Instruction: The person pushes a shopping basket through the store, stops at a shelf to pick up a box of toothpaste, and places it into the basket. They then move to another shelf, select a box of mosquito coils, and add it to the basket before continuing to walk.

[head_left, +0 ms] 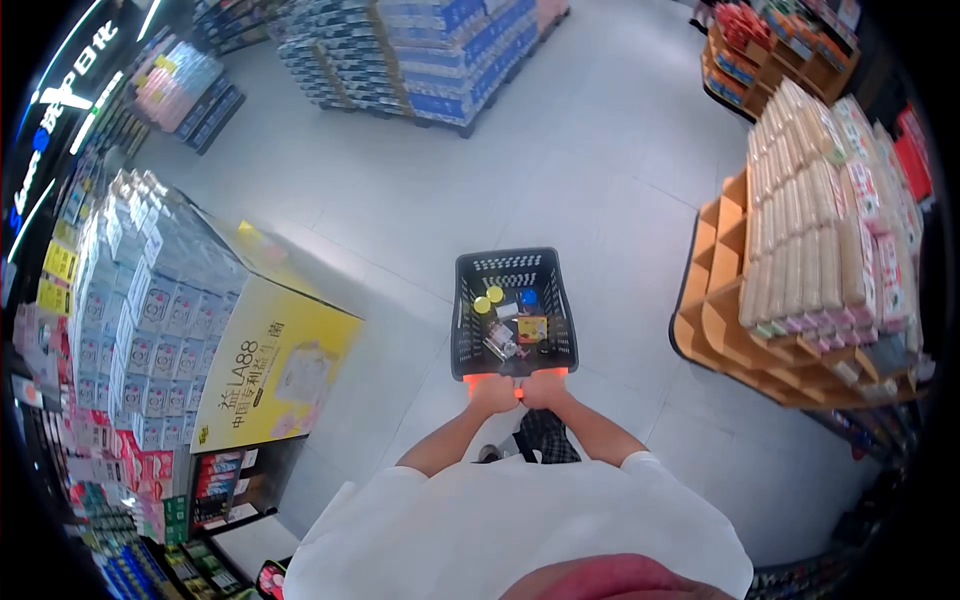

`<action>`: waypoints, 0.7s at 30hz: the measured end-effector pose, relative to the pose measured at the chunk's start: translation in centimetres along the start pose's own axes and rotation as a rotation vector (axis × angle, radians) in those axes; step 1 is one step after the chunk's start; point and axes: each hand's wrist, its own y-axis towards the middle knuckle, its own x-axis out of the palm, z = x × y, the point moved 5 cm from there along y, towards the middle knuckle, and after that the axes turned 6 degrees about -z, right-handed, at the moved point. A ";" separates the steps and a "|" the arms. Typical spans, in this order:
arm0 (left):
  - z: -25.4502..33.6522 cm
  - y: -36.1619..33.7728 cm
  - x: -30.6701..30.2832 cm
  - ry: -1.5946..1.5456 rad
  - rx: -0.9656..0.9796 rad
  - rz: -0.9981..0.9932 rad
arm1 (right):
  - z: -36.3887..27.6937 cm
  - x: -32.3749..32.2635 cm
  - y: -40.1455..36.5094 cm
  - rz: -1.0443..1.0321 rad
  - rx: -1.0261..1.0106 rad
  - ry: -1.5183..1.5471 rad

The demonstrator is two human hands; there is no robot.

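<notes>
In front of me is a black plastic shopping basket (462, 330) with slotted walls and an orange handle (519, 393). My left hand (494, 393) is closed round the left part of that handle, and my right hand (546, 389) grips it just to the right, the two almost touching. Inside the basket lie two yellow-lidded containers (488, 299), a blue item (528, 297), a yellow-and-orange pack (532, 329) and several small packages too small to make out.
On the left stands a stack of boxed goods (160, 330) with a yellow sign board (280, 375). A wooden shelf display (715, 290) loaded with packs (810, 220) rises on the right. Ahead sits a large blue pallet stack (430, 60). Grey floor (590, 170) runs between them.
</notes>
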 end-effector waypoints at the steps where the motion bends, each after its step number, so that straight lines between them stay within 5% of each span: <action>1: -0.6 1.4 -0.3 0.011 -0.039 -0.021 | 0.4 -1.8 0.4 -0.029 -0.008 -0.027; 3: -1.0 3.4 -2.6 -0.041 -0.067 -0.015 | 2.3 -3.1 3.1 0.079 -0.068 -0.016; 21: -6.4 14.2 -19.3 -0.258 -0.201 0.155 | 7.2 -22.1 17.3 -0.100 -0.197 -0.266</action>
